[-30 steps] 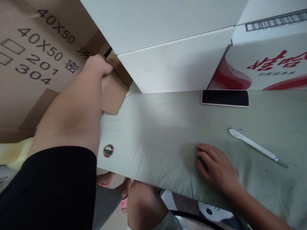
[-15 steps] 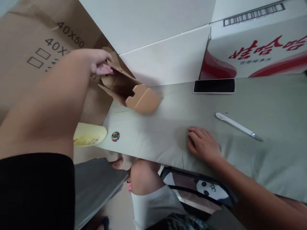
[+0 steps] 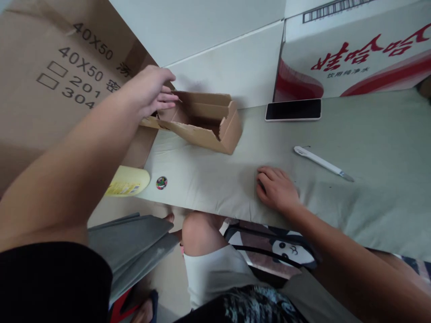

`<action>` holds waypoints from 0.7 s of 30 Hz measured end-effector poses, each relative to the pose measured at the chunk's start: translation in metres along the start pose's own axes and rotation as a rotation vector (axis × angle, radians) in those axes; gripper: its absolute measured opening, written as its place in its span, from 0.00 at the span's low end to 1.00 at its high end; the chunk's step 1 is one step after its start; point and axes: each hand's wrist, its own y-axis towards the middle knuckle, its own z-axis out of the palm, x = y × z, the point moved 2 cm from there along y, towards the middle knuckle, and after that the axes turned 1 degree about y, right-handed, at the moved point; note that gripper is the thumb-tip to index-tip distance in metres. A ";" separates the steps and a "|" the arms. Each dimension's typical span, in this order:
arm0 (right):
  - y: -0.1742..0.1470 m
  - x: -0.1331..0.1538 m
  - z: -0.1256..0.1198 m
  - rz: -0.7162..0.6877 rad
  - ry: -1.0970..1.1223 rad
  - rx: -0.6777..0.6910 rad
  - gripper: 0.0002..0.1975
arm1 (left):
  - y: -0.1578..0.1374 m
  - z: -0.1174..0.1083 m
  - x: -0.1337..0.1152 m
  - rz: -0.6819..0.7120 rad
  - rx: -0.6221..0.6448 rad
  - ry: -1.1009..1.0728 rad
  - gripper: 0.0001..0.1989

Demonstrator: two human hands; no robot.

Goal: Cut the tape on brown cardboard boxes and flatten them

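Note:
A small brown cardboard box (image 3: 205, 137) stands on the cloth with its top open. My left hand (image 3: 156, 92) is over the box's left end, fingers stretched out and apart. The fingertips are close to the cardboard there; whether they touch it I cannot tell. My right hand (image 3: 278, 188) rests on the green cloth, fingers loosely bent and lying on it, with nothing visible in them. To its upper right lies a white-handled knife (image 3: 323, 163) with a short metal blade. The undersides of my right fingers are hidden.
A phone (image 3: 293, 110) lies before a red-and-white carton (image 3: 353, 67). A large printed carton (image 3: 30, 98) stands at the left. A yellow bottle (image 3: 129, 181) and a round badge (image 3: 161, 182) lie near the left edge of the cloth (image 3: 380, 134). Below is a panda-print bag (image 3: 292, 251).
The cardboard box has swung from a tilted position to upright on the cloth. My left hand's fingers have straightened and spread. The right hand stays on the cloth.

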 end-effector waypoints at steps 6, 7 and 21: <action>0.003 0.001 -0.002 0.031 0.039 0.036 0.09 | -0.092 0.008 -0.072 0.169 0.643 0.475 0.31; 0.003 0.001 -0.002 0.035 0.050 0.036 0.09 | -0.100 0.012 -0.079 0.173 0.650 0.560 0.21; 0.007 -0.026 -0.050 0.210 0.316 -0.398 0.05 | -0.157 0.092 -0.198 0.380 0.305 0.290 0.07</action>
